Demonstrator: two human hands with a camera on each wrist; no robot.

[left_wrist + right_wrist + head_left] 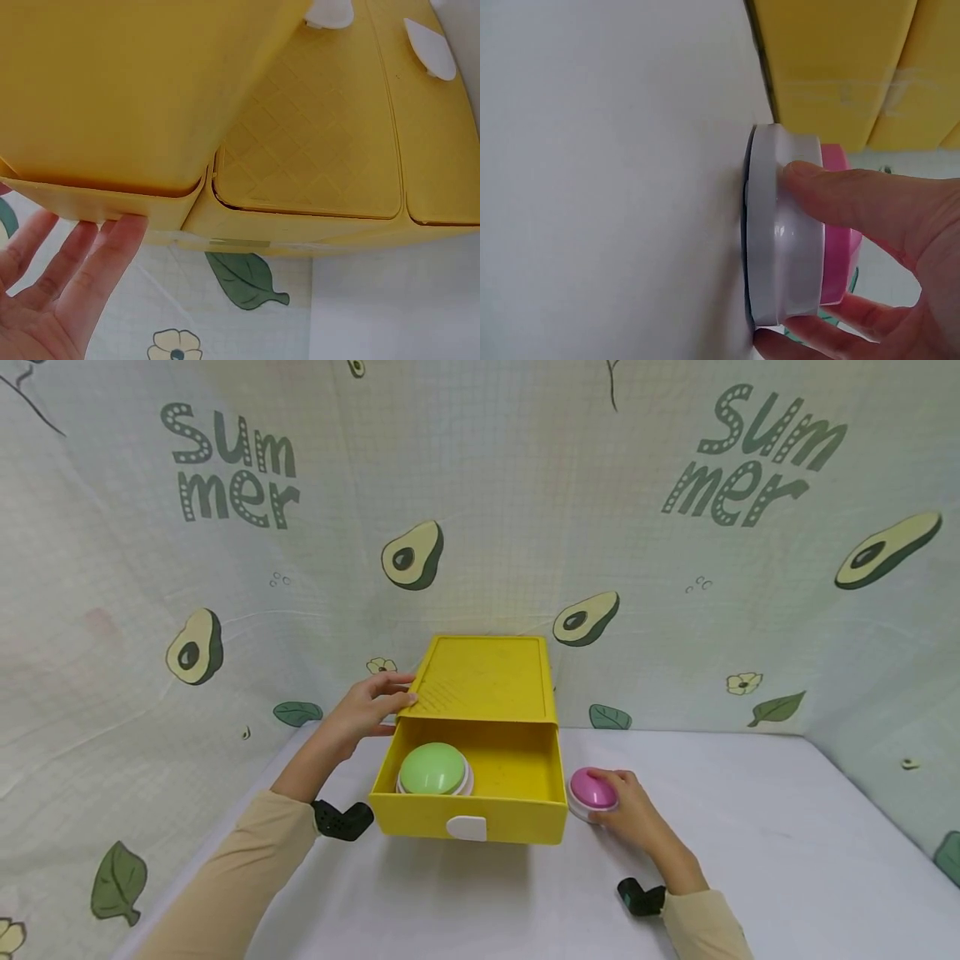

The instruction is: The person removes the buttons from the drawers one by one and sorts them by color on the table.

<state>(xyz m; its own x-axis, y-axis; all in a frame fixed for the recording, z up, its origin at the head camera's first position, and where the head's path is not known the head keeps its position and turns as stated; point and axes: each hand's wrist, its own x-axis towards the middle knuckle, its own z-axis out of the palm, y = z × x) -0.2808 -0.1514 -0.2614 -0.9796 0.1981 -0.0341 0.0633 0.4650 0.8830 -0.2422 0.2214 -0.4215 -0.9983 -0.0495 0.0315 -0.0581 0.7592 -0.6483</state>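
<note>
My left hand (365, 708) rests against the left side of a yellow drawer unit (483, 672), near its top edge. In the left wrist view its extended fingers (105, 259) touch the yellow side wall. The top drawer (468, 822), which has a white tab handle, is pulled out toward me. Inside it, at the left, lies a large round push button (433, 768) with a green dome and white base. To the drawer's right, my right hand (630, 810) grips a smaller pink push button (592, 787). Thumb and fingers span its white base in the right wrist view, close over the white table.
In the left wrist view, lower drawers with white tabs (431, 52) show beneath the pulled-out one. A patterned cloth (487, 527) with avocados hangs behind and at both sides. The white tabletop (750, 827) extends right of the unit. Each wrist wears a black device (342, 821).
</note>
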